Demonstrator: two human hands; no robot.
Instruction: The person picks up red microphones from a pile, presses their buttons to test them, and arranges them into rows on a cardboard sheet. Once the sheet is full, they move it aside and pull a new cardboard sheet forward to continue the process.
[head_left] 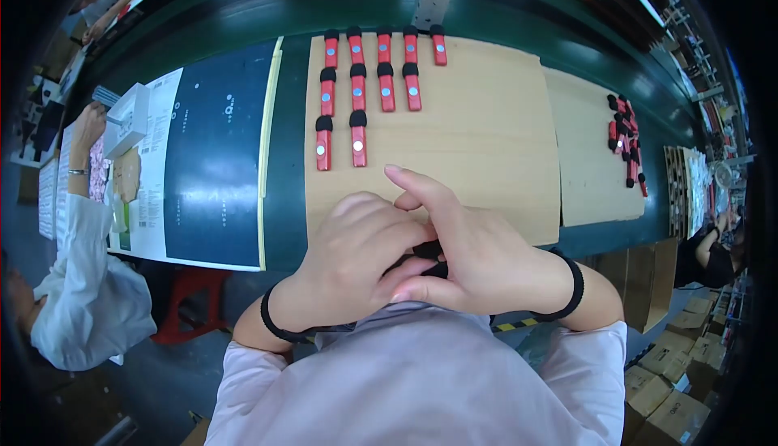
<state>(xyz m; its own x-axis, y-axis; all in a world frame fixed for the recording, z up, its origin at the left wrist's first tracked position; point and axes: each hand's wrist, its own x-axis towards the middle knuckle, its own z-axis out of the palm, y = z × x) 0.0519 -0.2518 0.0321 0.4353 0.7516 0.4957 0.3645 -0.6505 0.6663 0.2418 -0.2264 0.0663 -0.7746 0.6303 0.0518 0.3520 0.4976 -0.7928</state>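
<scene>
Two hands: left hand [356,259] and right hand [458,243] are pressed together close to the chest, over the near edge of the wooden board [486,146].
Held thing: small black part [429,259], only a sliver showing between the fingers of both hands; what it is cannot be told.
Left grip: fingers curled shut around the black part, knuckles up.
Right grip: thumb and lower fingers closed on the same black part, forefinger stretched out toward the board.
Wrists: a black band [279,328] sits on the left wrist and another black band [571,288] on the right; pale pink sleeves below them.
Rows on board: red sticks with black caps [369,89] lie in neat columns at the far left part of the board, each with a small round silver dot, well apart from the hands.
Second board: a smaller wooden board [587,162] lies just to the right, carrying a loose heap of red and black sticks [626,138].
Desk: dark green desk [288,162] under both boards.
Left of boards: large dark blue and white printed sheet [215,154] lying flat.
Neighbour: a person in a white sleeve [89,276] at the far left, hand near a white box [128,117].
Lower right: brown cardboard boxes [673,381] on the floor.
</scene>
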